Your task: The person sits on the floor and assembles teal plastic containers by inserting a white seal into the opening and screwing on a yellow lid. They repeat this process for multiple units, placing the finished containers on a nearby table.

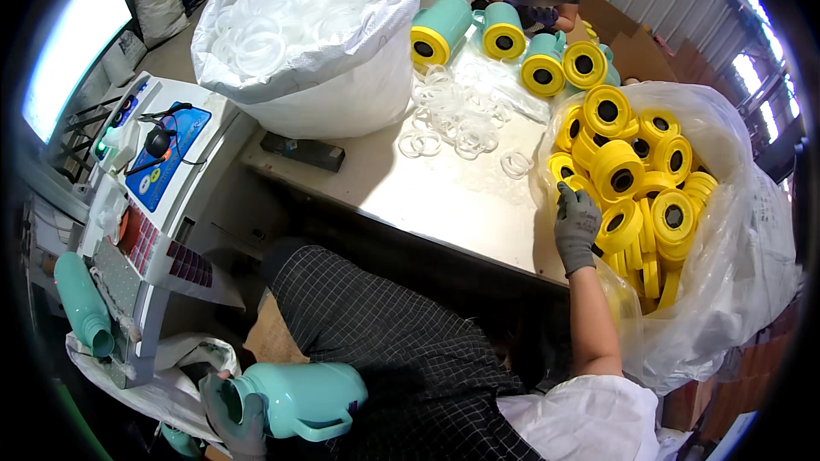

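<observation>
My left hand (231, 418), in a grey glove, is closed around the neck of a teal jug (303, 397) with a loop handle. The jug lies on its side across my lap, its mouth toward that hand. My gloved right hand (578, 226) reaches to the near left edge of a clear plastic bag (726, 290) full of round yellow base caps (617, 169) with black centres. Its fingers are stretched out and touch or nearly touch the caps; none shows lifted in the hand.
On the white table (384, 183) lie loose translucent rings (465, 124); a white sack (316, 98) holds many more. Several teal jugs with yellow bases (504, 38) lie at the back near another person (547, 13). Left are a machine (218, 132), a screen (77, 51) and another teal jug (83, 303).
</observation>
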Demonstrator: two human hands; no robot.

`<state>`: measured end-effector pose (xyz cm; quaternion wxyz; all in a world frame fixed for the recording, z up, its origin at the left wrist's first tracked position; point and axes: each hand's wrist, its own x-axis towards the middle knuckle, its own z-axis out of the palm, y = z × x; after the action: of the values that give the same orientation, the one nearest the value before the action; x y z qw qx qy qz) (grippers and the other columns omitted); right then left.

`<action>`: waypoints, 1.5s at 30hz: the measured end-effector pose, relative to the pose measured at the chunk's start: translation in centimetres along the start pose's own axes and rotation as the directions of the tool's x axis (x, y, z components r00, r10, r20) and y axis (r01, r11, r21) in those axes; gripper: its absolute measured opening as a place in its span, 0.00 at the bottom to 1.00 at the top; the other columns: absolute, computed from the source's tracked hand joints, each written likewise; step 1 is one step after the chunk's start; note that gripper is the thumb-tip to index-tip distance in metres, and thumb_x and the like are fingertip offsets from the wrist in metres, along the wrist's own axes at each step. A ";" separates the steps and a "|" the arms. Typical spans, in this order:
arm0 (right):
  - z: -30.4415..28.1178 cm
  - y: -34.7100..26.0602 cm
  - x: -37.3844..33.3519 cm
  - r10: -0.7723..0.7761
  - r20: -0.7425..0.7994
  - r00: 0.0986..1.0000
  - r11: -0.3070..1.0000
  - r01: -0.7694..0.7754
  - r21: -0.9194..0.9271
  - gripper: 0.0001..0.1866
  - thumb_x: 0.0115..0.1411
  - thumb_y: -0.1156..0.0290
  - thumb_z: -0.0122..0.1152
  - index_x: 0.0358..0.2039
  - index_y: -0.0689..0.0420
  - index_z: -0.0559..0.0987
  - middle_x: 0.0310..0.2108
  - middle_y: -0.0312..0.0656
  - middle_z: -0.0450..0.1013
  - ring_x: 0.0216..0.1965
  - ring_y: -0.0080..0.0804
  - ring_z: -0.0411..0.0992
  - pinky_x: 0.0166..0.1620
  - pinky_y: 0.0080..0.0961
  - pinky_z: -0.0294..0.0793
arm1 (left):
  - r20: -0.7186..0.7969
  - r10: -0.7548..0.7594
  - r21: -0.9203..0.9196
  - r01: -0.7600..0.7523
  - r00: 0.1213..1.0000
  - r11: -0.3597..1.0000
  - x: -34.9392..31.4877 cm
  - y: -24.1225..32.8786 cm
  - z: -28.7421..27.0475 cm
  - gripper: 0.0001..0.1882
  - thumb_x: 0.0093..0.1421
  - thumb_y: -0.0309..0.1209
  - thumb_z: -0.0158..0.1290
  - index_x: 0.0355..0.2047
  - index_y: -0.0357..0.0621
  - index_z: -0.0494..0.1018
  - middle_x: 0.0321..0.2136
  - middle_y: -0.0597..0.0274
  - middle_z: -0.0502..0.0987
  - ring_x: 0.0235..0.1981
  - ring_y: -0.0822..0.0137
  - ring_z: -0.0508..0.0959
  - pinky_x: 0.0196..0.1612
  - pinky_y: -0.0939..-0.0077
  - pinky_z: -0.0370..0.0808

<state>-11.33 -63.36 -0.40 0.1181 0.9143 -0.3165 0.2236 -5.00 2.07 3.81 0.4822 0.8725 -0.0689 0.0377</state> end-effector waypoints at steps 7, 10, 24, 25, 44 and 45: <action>-5.0 -18.6 -1.2 0.089 -0.071 0.994 0.010 0.070 0.997 0.15 0.71 0.71 0.53 0.52 0.66 0.78 0.46 0.42 0.77 0.49 0.35 0.75 0.57 0.30 0.75 | -0.461 -0.282 -0.352 0.119 0.841 0.928 -2.3 -0.9 -1.6 0.25 0.75 0.40 0.45 0.63 0.33 0.67 0.52 0.55 0.76 0.51 0.66 0.75 0.60 0.71 0.69; -3.4 -26.0 -5.4 -0.243 0.582 0.776 -0.553 -0.604 0.575 0.18 0.72 0.64 0.58 0.53 0.64 0.78 0.48 0.44 0.76 0.49 0.34 0.75 0.56 0.29 0.76 | -0.414 -0.457 -0.678 0.068 0.787 0.732 -3.9 -3.8 0.3 0.17 0.77 0.41 0.42 0.54 0.43 0.73 0.47 0.63 0.78 0.49 0.71 0.76 0.57 0.74 0.71; -3.8 -30.6 -8.0 -0.499 0.159 0.852 0.074 -0.141 0.987 0.28 0.59 0.59 0.68 0.56 0.63 0.80 0.40 0.42 0.70 0.41 0.32 0.71 0.45 0.28 0.73 | -0.365 -0.435 -0.447 0.255 0.823 0.858 -8.7 -7.0 8.2 0.22 0.79 0.39 0.37 0.64 0.38 0.64 0.57 0.60 0.74 0.58 0.65 0.75 0.63 0.69 0.71; -5.0 -31.0 -6.3 -0.483 0.199 0.853 -0.024 -0.240 0.970 0.28 0.60 0.59 0.66 0.57 0.63 0.80 0.41 0.42 0.70 0.41 0.30 0.71 0.45 0.26 0.73 | -0.306 -0.481 -0.530 0.272 0.821 0.803 -8.8 -7.0 8.5 0.22 0.79 0.39 0.37 0.65 0.38 0.64 0.57 0.59 0.74 0.58 0.65 0.74 0.64 0.69 0.71; -11.3 -30.7 -7.9 -0.656 -0.208 0.726 -0.221 0.079 0.972 0.27 0.63 0.62 0.61 0.57 0.67 0.78 0.39 0.45 0.70 0.39 0.32 0.69 0.43 0.27 0.72 | -0.522 -0.387 -0.347 0.225 0.760 0.911 -6.7 -1.9 8.3 0.18 0.72 0.41 0.45 0.49 0.38 0.70 0.41 0.61 0.76 0.42 0.67 0.77 0.48 0.72 0.75; -11.4 -30.5 -7.5 -0.641 -0.194 0.743 -0.223 0.062 0.973 0.26 0.64 0.62 0.61 0.57 0.67 0.77 0.39 0.45 0.70 0.39 0.32 0.69 0.43 0.27 0.72 | -0.574 -0.398 -0.353 0.223 0.716 0.909 -6.2 -0.3 8.3 0.18 0.71 0.41 0.46 0.49 0.38 0.70 0.41 0.62 0.76 0.42 0.68 0.77 0.48 0.72 0.75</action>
<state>-1.10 -31.79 3.61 -0.5880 0.7641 0.2233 0.1429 -11.04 -4.26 -1.70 0.5855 0.7363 0.2421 0.2377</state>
